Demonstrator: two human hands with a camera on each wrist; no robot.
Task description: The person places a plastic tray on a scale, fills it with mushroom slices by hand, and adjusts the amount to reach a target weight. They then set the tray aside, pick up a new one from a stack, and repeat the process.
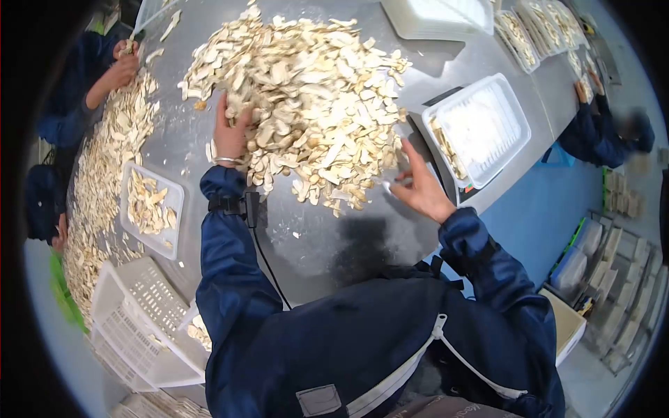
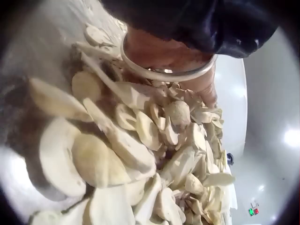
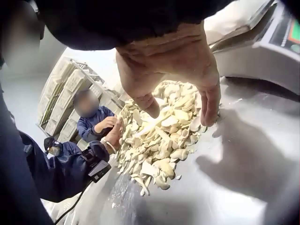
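Note:
A large heap of pale mushroom slices (image 1: pixel 313 104) lies on the metal table in front of me. My left hand (image 1: pixel 231 129) rests against the heap's left edge, its fingers extended along the slices. In the left wrist view, slices (image 2: pixel 124 145) hide most of that hand below the bracelet (image 2: pixel 164 75). My right hand (image 1: pixel 424 187) is at the heap's right edge, thumb and fingers spread apart. The right wrist view has this hand (image 3: pixel 171 70) with its fingers pointing down at the slices (image 3: pixel 164 136) and nothing gripped between them.
A white tray (image 1: pixel 512 104) with some slices sits on a scale (image 3: pixel 262 61) to the right. Stacked trays (image 1: pixel 439 17) stand at the back. On the left are another tray of slices (image 1: pixel 180 209), a white crate (image 1: pixel 111 292) and a second heap (image 1: pixel 104 167). Other people work around the table.

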